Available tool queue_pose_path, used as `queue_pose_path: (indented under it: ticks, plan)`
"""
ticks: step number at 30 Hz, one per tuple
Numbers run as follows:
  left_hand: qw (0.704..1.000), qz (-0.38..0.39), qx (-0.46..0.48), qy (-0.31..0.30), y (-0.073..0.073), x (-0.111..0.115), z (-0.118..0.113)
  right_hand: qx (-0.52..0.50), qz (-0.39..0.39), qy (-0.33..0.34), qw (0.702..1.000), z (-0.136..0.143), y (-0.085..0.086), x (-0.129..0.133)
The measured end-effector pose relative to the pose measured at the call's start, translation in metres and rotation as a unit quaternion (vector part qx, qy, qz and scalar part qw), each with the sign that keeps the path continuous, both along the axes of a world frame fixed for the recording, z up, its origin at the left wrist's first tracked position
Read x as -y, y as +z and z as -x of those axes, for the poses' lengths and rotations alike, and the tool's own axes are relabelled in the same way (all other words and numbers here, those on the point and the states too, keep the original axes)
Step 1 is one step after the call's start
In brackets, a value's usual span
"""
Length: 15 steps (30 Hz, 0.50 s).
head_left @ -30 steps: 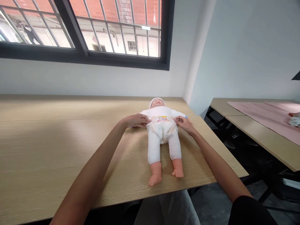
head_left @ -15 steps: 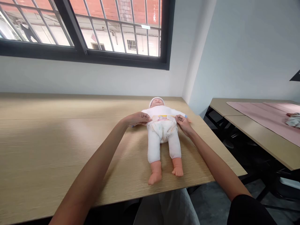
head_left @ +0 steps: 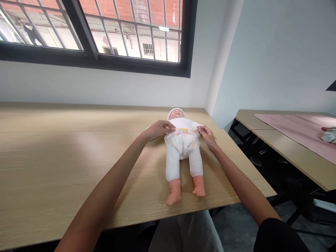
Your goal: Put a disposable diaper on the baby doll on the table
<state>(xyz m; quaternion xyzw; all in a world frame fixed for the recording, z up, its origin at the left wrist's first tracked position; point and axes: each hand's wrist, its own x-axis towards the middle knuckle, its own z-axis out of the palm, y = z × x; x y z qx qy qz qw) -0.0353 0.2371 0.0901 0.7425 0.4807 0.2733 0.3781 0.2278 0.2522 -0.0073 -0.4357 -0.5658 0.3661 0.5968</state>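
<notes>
A baby doll in a white cap and white body lies on its back on the table, feet toward me. Around its hips is a white diaper with a coloured strip at the waist. My left hand reaches over the doll's left-of-view side, its fingers closed on the diaper's tab near the waistband. On the opposite side, my right hand pinches the other edge of the diaper at the waist. The fingertips partly hide what they grip.
The wooden table stretches left under a barred window. To the right, past a gap, stands a second table with a pink cloth and a bundled cloth item on it.
My left hand has moved up and inward over the doll's waist. The right hand has risen slightly, and the diaper's side edges have shifted with the hands.
</notes>
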Motion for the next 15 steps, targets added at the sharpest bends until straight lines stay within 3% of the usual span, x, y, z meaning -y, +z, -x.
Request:
queue_pose_path:
  ticks: [4,9,15]
  plan:
    - [0.997,-0.059,-0.024,-0.032,-0.009,-0.004,-0.004,-0.009,-0.009,0.0,1.0,0.004,-0.001,0.0]
    - [0.996,-0.033,0.017,-0.075,-0.02,-0.012,0.0,-0.016,0.001,-0.01,1.0,0.003,-0.008,-0.004]
    - [0.997,-0.023,0.017,-0.072,-0.018,-0.012,0.0,0.018,0.015,-0.076,0.997,-0.004,-0.022,-0.015]
